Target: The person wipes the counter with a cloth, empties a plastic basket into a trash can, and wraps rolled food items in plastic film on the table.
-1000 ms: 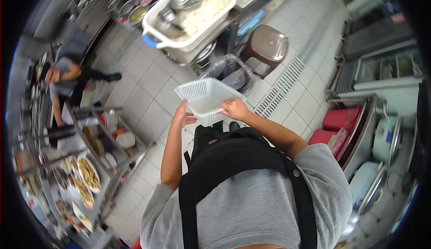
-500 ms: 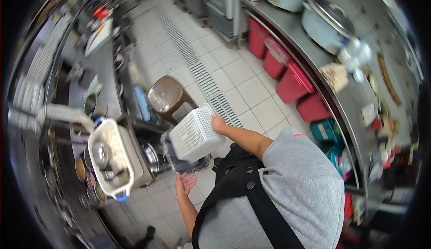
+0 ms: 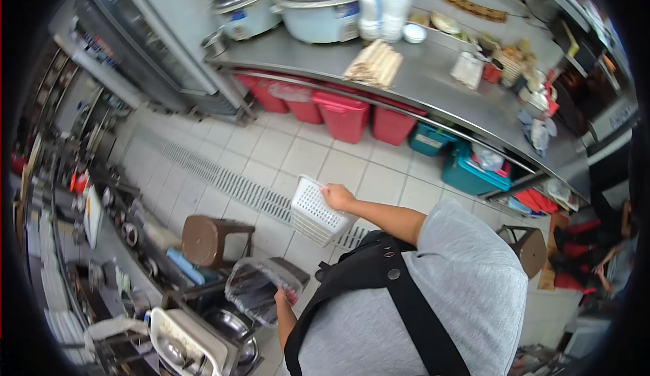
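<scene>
My right hand (image 3: 338,198) grips the rim of a white perforated plastic basket (image 3: 315,217), which hangs tilted above the floor drain. No contents show in it. My left hand (image 3: 286,297) is low beside a dark waste bin (image 3: 288,272) lined with a clear plastic bag (image 3: 254,291). Its fingers look loosely bent and apart, with nothing visible in them; whether they touch the bin's edge is unclear.
A brown stool (image 3: 206,240) stands beyond the bin. At lower left is a white tub (image 3: 159,335) with a metal bowl. A steel counter (image 3: 311,59) carries rice cookers (image 3: 321,10) above red bins (image 3: 342,115). Another person (image 3: 613,261) is at far right.
My view has swung right toward the counter. The basket in my right hand has moved away from above the lined bin. My left hand's fingers are less spread and nearer the bin.
</scene>
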Demonstrator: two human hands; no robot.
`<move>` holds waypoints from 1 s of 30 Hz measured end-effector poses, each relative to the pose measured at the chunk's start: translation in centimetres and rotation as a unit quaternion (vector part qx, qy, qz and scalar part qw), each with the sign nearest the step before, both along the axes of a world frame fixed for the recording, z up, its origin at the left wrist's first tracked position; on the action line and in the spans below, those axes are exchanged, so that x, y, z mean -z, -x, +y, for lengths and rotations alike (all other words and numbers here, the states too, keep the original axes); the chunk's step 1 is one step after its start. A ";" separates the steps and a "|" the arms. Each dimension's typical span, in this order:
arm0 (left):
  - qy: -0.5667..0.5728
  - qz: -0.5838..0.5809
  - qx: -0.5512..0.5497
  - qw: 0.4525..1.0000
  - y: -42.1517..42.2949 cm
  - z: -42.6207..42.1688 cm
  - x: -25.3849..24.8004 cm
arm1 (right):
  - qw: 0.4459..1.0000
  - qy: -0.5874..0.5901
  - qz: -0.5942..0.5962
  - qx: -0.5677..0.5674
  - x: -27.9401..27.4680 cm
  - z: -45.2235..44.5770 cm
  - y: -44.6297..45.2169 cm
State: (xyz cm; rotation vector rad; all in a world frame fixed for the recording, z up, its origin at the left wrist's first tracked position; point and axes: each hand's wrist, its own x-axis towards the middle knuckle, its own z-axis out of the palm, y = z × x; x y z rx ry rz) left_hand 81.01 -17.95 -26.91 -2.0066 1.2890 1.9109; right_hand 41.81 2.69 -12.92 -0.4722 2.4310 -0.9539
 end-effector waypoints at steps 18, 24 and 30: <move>0.591 0.429 0.472 0.495 59.9 26.2 -15.3 | 0.838 -0.167 0.439 0.278 -13.4 47.1 16.5; 0.654 0.489 0.405 0.412 82.1 28.9 -28.2 | 0.839 -0.272 0.403 0.243 -6.3 54.3 21.6; 0.678 0.530 0.385 0.334 98.8 31.0 -36.1 | 0.835 -0.309 0.346 0.296 -4.9 55.8 24.3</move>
